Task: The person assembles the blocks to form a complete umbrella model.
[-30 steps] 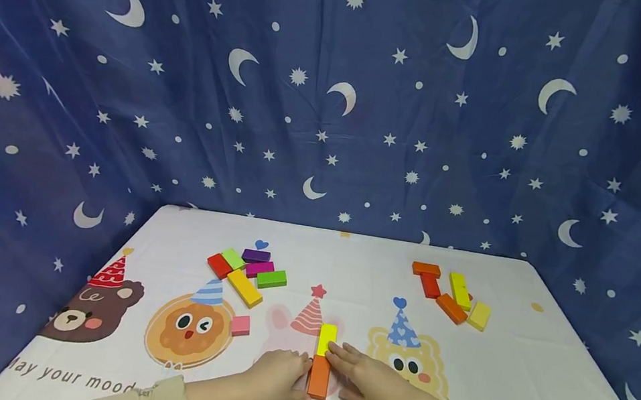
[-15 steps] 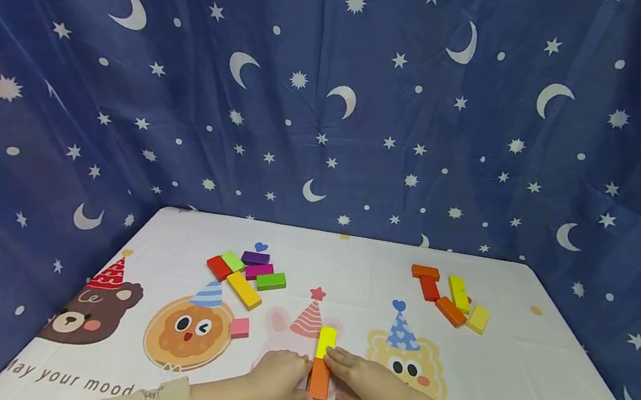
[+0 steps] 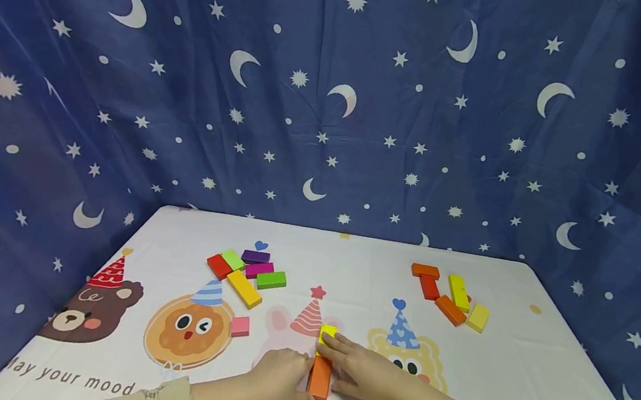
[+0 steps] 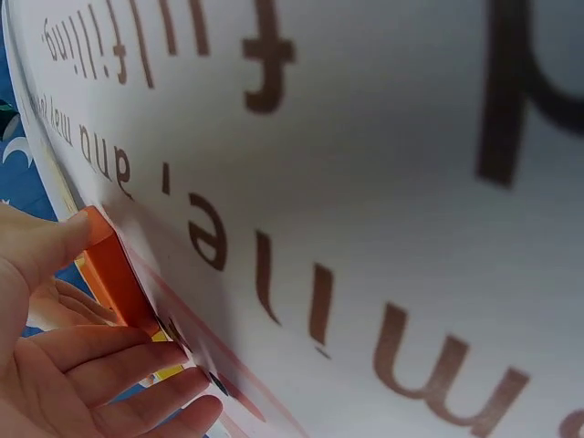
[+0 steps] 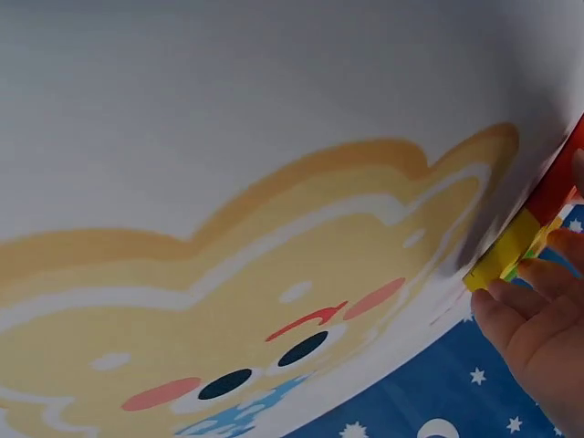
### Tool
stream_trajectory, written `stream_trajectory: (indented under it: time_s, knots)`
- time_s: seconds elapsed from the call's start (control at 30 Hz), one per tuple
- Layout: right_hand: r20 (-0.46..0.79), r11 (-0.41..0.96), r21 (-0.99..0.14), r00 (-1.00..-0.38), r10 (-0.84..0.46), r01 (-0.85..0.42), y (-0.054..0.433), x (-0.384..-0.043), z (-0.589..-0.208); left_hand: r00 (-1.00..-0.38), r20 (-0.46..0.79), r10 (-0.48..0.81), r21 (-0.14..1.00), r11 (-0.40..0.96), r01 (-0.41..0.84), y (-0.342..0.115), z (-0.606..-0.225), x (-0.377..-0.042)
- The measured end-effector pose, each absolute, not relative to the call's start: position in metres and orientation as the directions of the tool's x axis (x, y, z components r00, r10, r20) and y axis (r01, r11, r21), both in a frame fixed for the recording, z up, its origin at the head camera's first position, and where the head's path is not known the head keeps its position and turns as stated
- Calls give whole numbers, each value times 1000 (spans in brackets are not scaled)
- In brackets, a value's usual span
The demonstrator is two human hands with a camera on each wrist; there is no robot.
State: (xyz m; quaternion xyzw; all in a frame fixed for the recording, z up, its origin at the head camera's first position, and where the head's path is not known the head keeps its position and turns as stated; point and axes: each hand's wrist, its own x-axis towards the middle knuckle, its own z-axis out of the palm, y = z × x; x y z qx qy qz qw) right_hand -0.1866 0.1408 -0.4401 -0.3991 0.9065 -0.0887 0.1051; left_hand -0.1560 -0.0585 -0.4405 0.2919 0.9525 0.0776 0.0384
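An orange block [image 3: 319, 381] and a yellow block [image 3: 327, 331] lie end to end on the table, in line away from the body. My left hand [image 3: 283, 379] is at their left side. In the left wrist view its thumb is on the near end of the orange block [image 4: 119, 278], with the index finger by the far end, holding it. From the right, my right hand [image 3: 365, 371] reaches over with straight fingers, their tips on the yellow block and hiding part of it. Its thumb is beside the orange block. The right wrist view shows the fingertips along the yellow block [image 5: 504, 253].
A pink block [image 3: 240, 326] lies to the left of the hands. Farther back on the left is a loose cluster with a purple block [image 3: 255, 257] and a long yellow-orange block [image 3: 244, 289]. Another cluster, with an orange block [image 3: 450, 310], lies at the back right.
My right hand has shifted a little forward and left, its fingertips now over more of the yellow block. The left hand and the orange block stay almost in place.
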Motion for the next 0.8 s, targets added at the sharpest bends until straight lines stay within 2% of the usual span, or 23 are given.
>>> stream_trajectory:
  time_s: [0.47, 0.8]
  knots:
    - [-141, 676, -254, -666, -733, -691, 138, -193, -441, -830, -13, 557, 203, 815, 543, -57, -440, -156]
    - [-138, 652, -222, -639, -757, -725, 138, -193, -440, -831, -21, 556, 208, 815, 540, -57, -441, -157]
